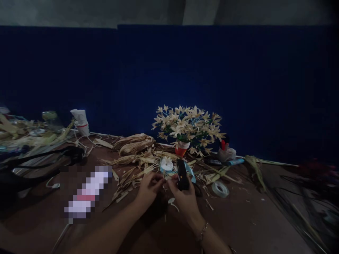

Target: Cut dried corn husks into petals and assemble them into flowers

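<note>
- Left hand (149, 188) and right hand (185, 198) meet fingertip to fingertip, low over the tabletop (238, 218).
- Left fingers are pinched closed; what they pinch is too small to tell.
- Black glue gun (182, 174) stands against the right hand; I cannot tell its grip.
- Red-and-white cup (182, 147) sits behind; its print is unreadable.

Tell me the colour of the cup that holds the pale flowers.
The cup is red with a white band near its top; the head view shows it.
</note>
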`<state>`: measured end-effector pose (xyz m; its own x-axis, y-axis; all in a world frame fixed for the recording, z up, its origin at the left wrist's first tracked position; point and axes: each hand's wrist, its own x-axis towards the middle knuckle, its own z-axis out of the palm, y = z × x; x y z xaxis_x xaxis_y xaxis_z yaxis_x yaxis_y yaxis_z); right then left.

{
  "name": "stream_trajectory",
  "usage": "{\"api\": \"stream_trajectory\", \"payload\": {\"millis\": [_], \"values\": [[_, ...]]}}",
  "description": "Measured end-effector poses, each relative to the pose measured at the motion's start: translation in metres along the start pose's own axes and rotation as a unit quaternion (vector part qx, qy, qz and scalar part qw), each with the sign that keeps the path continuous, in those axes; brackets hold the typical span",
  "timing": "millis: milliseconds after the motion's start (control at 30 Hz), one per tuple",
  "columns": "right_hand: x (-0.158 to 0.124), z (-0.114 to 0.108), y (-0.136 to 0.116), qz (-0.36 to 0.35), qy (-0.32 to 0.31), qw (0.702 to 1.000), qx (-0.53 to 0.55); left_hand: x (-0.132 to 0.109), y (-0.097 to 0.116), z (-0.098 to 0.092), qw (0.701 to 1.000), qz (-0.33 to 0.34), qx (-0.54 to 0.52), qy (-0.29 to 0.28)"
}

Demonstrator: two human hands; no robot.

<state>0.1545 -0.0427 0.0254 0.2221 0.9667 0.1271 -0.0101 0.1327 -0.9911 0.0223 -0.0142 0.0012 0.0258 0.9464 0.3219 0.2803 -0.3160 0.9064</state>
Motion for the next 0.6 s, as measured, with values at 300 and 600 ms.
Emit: {"api": "stream_trajectory", "payload": {"millis": [300, 600], "values": [[0.002, 0.003, -0.009, 0.030, 0.046, 0.997, 0.050, -0.002, 0.004, 0.005, 0.980, -0.090, -0.168, -0.056], [0.001, 0.003, -0.010, 0.027, 0.031, 0.998, 0.048, -0.003, 0.010, 0.002, 0.979, -0.081, -0.174, -0.071]]}}
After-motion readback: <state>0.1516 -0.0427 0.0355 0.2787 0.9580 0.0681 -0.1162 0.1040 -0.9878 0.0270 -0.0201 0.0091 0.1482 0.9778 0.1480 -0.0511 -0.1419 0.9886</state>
